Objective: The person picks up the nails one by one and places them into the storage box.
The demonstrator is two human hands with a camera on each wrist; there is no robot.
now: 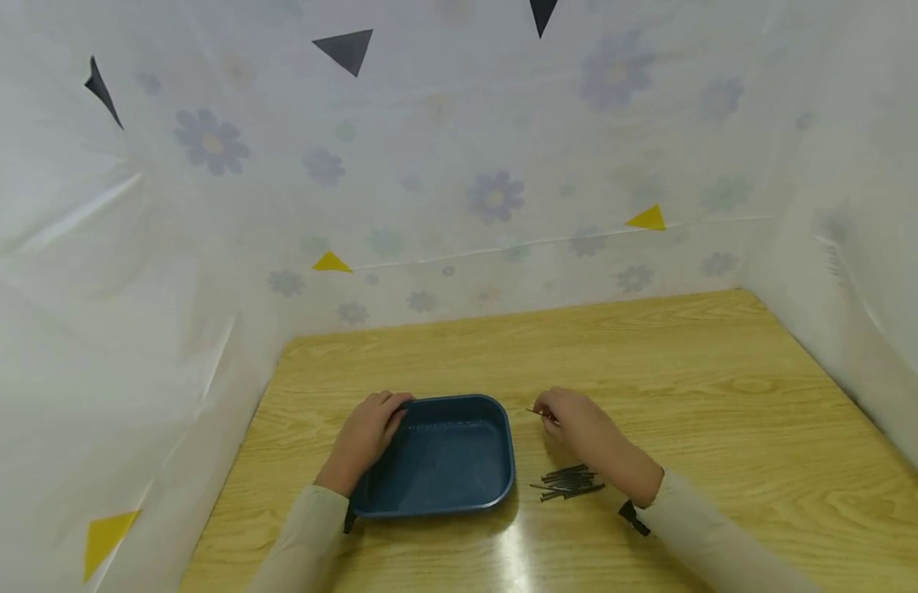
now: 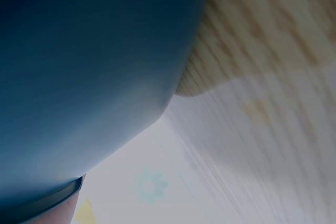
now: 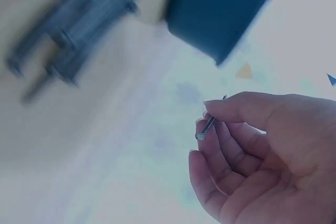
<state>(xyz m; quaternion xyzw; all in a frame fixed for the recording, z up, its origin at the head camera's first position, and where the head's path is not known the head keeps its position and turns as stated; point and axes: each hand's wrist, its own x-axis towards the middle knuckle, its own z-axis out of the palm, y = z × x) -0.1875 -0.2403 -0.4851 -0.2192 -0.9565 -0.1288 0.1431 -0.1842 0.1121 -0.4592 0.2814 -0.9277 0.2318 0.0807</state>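
Observation:
A dark blue rectangular tray (image 1: pixel 449 471) with rounded corners lies on the table, and nothing shows inside it. My left hand (image 1: pixel 365 434) grips its rim at the far left corner. The tray's outer wall (image 2: pixel 89 72) fills much of the left wrist view, where most of that hand is hidden. To the right of the tray, my right hand (image 1: pixel 588 428) is raised over the table. Its thumb and fingertips pinch a single nail (image 3: pixel 209 125), with the flat head showing in the right wrist view. Between tray and right forearm lies a loose pile of dark nails (image 1: pixel 567 483).
The wood-grain table (image 1: pixel 681 362) is enclosed by pale sheeting (image 1: pixel 429 206) with a flower print at the back. Yellow triangles (image 1: pixel 650 218) and black triangles (image 1: pixel 347 51) mark the sheeting. The nail pile sits close to the tray's right side.

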